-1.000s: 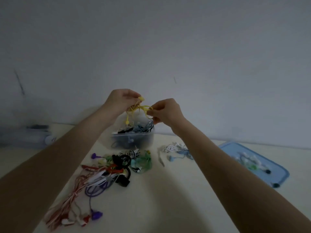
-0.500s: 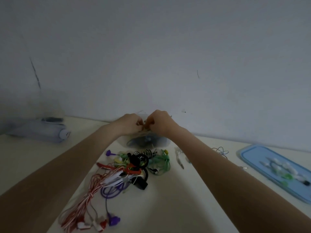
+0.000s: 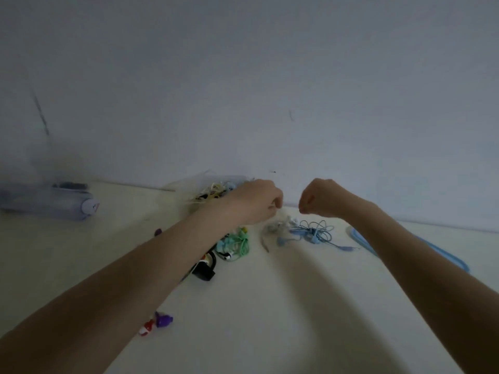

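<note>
I see my left grip and right grip raised side by side, a gap between them, fingers curled. I can't tell whether they pinch anything. Just below, white earphones and blue earphones lie on the surface. A clear box of cables sits behind my left wrist.

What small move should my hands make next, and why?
Probably lower the left hand onto the grey-white earphone tangle just below it: that hand and the right hand are curled with nothing visible in them, and the yellow earphones already lie in the clear plastic box.
</note>
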The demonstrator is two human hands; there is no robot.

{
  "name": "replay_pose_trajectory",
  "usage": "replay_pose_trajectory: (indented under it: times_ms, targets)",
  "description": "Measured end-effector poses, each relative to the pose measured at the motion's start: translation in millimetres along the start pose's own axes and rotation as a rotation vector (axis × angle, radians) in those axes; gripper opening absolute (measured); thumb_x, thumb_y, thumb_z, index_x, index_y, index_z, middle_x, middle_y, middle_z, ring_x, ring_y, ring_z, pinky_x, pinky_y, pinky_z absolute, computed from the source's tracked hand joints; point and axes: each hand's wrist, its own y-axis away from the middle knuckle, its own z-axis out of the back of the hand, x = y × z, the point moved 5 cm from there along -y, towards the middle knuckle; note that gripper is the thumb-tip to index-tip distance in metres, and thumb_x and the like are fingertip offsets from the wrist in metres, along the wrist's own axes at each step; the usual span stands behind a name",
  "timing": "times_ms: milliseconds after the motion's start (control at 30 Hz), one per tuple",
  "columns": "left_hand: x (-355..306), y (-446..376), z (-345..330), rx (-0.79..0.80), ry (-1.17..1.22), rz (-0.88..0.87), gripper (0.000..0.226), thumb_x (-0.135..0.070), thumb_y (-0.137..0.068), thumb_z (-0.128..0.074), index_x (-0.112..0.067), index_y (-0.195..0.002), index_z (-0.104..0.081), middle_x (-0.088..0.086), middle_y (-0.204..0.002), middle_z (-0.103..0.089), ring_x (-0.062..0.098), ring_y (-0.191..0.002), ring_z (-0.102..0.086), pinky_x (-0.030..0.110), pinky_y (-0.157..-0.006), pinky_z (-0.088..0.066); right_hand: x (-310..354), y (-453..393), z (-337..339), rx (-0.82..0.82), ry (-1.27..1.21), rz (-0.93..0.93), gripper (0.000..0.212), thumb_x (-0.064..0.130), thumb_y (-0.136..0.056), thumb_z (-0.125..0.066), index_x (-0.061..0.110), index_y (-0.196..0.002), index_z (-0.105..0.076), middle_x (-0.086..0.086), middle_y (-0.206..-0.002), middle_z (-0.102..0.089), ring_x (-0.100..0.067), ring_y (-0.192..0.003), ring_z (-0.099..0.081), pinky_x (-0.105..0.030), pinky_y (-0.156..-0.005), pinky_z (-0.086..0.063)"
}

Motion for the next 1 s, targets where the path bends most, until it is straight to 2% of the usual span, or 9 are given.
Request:
replay_pose_trajectory:
  times_ms: [100, 167, 267, 400, 500, 633, 733, 900, 1000]
  targets:
    - [-29, -11, -27, 0.058, 0.068, -0.036, 0.024, -0.016, -0.093, -0.048, -0.014, -0.114, -0.06, 0.005, -0.118, -0.058, 0.02, -0.109, -0.054, 0.03, -0.089, -0.042, -27, 23, -22, 0.077, 0.041, -0.056, 0.033, 0.029, -0.083, -0.067, 0.006, -0.108, -0.068, -0.01, -0.11, -0.066, -0.025, -0.103, -0.061, -0.028, -0.086, -0.046]
    - [-36, -15, -45, 0.09, 0.174, 0.039, 0.032, -0.019, -0.093, -0.048, -0.014, -0.124, -0.053, 0.005, -0.124, -0.057, 0.021, -0.111, -0.054, 0.028, -0.088, -0.043, -37, 37, -29, -0.024, -0.065, -0.043, 0.021, 0.018, -0.084, -0.065, 0.012, -0.103, -0.07, -0.008, -0.105, -0.068, -0.023, -0.099, -0.062, -0.024, -0.078, -0.043]
    - [-28, -14, -66, 0.13, 0.337, 0.188, 0.042, -0.02, -0.093, -0.049, -0.012, -0.133, -0.04, 0.005, -0.131, -0.052, 0.021, -0.114, -0.052, 0.029, -0.092, -0.044, -49, 50, -24, -0.228, -0.199, -0.025, 0.019, 0.005, -0.083, -0.058, 0.012, -0.091, -0.074, -0.008, -0.093, -0.071, -0.021, -0.084, -0.063, -0.024, -0.074, -0.043]
    - [-30, -13, -66, -0.005, 0.441, 0.175, 0.04, -0.01, -0.088, -0.054, -0.012, -0.127, -0.047, 0.002, -0.124, -0.054, 0.018, -0.11, -0.052, 0.024, -0.085, -0.042, -69, 63, -8, -0.324, -0.537, -0.034, 0.018, -0.003, -0.081, -0.058, 0.012, -0.078, -0.068, -0.004, -0.069, -0.066, -0.022, -0.062, -0.064, -0.017, -0.065, -0.05]
    - [-48, -15, -59, -0.087, 0.827, 0.229, 0.027, -0.013, -0.093, -0.049, -0.013, -0.119, -0.056, 0.0, -0.106, -0.059, 0.013, -0.094, -0.053, 0.019, -0.07, -0.038, -78, 70, -1, -0.311, -0.772, -0.042, 0.012, -0.005, -0.084, -0.059, 0.003, -0.082, -0.068, -0.001, -0.065, -0.065, -0.019, -0.059, -0.067, -0.019, -0.063, -0.057]
    - [-80, -15, -74, 0.146, 1.388, 0.275, 0.026, -0.032, -0.099, -0.038, -0.014, -0.107, -0.055, 0.0, -0.093, -0.069, 0.014, -0.087, -0.062, 0.027, -0.078, -0.04, -92, 82, 3, -0.36, -0.98, -0.123, 0.015, -0.008, -0.086, -0.056, 0.003, -0.079, -0.064, -0.009, -0.07, -0.065, -0.018, -0.057, -0.067, -0.024, -0.062, -0.059]
    - [-94, -16, -78, 0.12, 1.642, 0.303, 0.016, -0.021, -0.098, -0.044, -0.009, -0.102, -0.055, 0.005, -0.075, -0.069, 0.017, -0.073, -0.068, 0.027, -0.078, -0.051, -111, 90, 2, -0.367, -1.053, -0.234, 0.01, -0.007, -0.086, -0.057, -0.001, -0.083, -0.065, -0.012, -0.072, -0.065, -0.023, -0.062, -0.067, -0.024, -0.063, -0.059]
    - [-88, -18, -82, -0.054, 1.59, 0.436, 0.007, -0.004, -0.093, -0.051, -0.006, -0.088, -0.056, 0.007, -0.073, -0.054, 0.015, -0.065, -0.054, 0.016, -0.056, -0.051, -125, 98, -13, -0.305, -1.117, -0.331, 0.02, -0.011, -0.084, -0.057, 0.002, -0.07, -0.063, -0.017, -0.07, -0.062, -0.028, -0.061, -0.065, -0.027, -0.061, -0.059]
    - [-76, -20, -83, -0.213, 1.574, 0.481, 0.012, 0.004, -0.089, -0.053, -0.001, -0.079, -0.058, 0.01, -0.071, -0.053, 0.014, -0.064, -0.051, 0.011, -0.056, -0.051, -123, 96, -28, -0.214, -1.077, -0.326, 0.021, -0.01, -0.084, -0.057, 0.003, -0.069, -0.062, -0.018, -0.074, -0.062, -0.029, -0.06, -0.066, -0.028, -0.062, -0.059]
